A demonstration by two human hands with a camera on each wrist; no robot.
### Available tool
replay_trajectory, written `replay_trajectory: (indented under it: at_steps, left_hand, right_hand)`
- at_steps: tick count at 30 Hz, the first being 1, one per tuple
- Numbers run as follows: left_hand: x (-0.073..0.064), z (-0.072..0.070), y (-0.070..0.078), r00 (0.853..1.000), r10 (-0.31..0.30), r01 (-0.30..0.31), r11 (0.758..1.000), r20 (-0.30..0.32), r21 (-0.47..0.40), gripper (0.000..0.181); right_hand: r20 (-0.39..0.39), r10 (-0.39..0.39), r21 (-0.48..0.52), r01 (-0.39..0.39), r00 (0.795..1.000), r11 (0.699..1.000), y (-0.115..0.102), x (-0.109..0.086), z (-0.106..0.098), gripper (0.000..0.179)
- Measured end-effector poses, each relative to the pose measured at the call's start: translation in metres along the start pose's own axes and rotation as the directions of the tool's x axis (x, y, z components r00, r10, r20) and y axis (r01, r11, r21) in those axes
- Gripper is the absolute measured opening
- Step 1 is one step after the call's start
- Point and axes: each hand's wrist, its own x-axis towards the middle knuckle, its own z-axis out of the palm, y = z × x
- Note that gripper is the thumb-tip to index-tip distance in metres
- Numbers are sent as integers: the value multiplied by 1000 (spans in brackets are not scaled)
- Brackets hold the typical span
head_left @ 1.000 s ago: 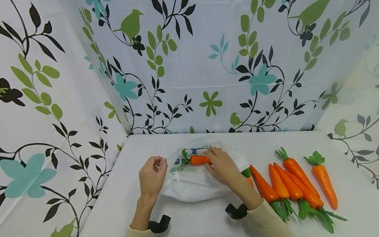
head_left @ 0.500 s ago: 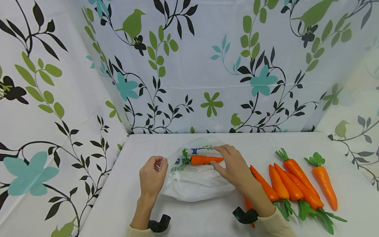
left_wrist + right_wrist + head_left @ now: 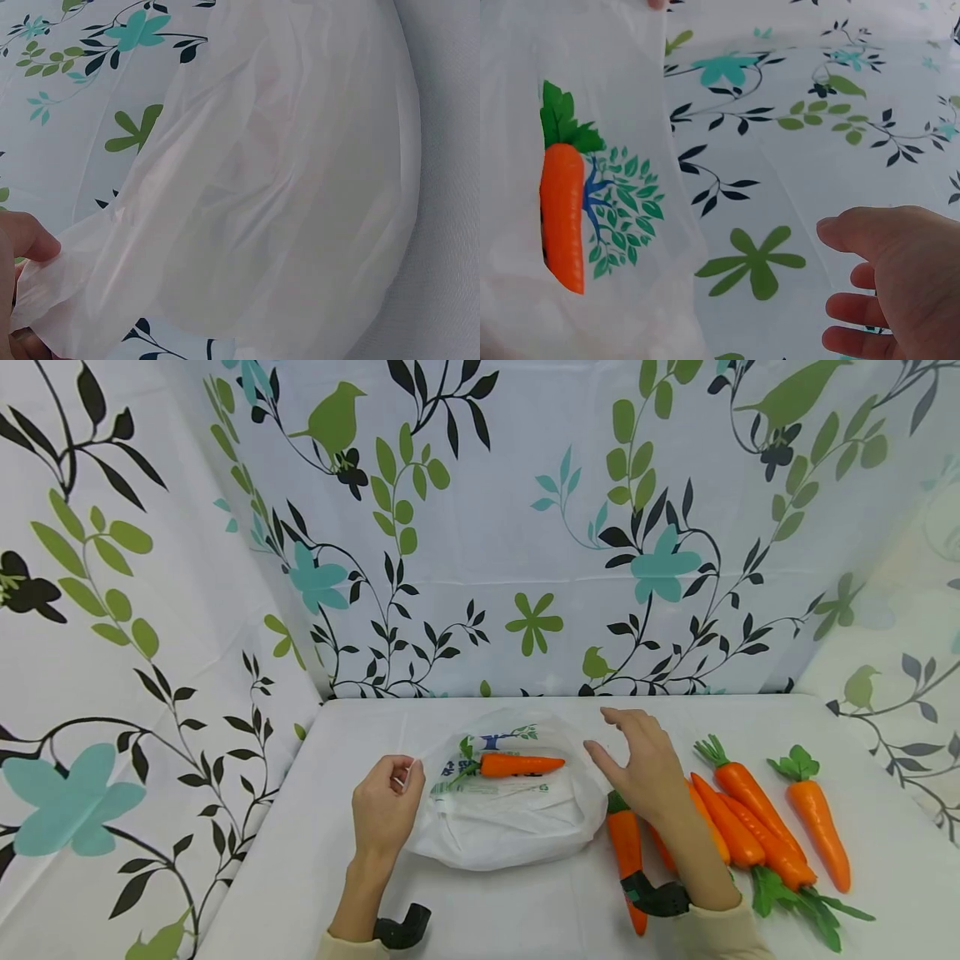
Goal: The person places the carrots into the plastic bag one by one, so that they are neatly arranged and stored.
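Note:
My left hand (image 3: 386, 806) pinches the left edge of a white plastic bag (image 3: 502, 835) between thumb and fingers. In the left wrist view the thin bag (image 3: 300, 195) stretches away from that grip. An orange toy-like carrot (image 3: 522, 765) with green leaves lies across the bag, beside its printed tree; whether a layer of plastic covers it I cannot tell. To the right of the bag, my right hand (image 3: 637, 764) hovers with spread fingers, holding nothing. Below it lies another carrot (image 3: 625, 843), partly hidden by the wrist camera.
Several more carrots lie on the right of the white table, including an orange one (image 3: 757, 802) and one at the far right (image 3: 819, 827). My right forearm hides part of the group. A patterned curtain (image 3: 465, 527) hangs behind the table and at both sides.
My right hand has let go of the carrot on the bag and drawn back to the right. That carrot now shows whole. The left hand keeps its place at the bag's edge.

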Motion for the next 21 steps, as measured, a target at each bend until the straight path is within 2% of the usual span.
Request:
replay_trajectory:
  at_steps: [5,12,21]
  left_hand:
    - [-1,0,0,1000,-9,9,1000,4,7,7]
    - [-2,0,-1,1000,-6,6,1000,3,8,7]
    - [-2,0,-3,1000,-12,12,1000,0,-1,8]
  right_hand:
    - [-51,30,-9,-30,998,999,13,-1,-12,46]
    - [-62,142,-24,-144,988,989,27,-5,-31,49]
    - [-30,318,-65,-319,948,945,47,-13,-52,53]
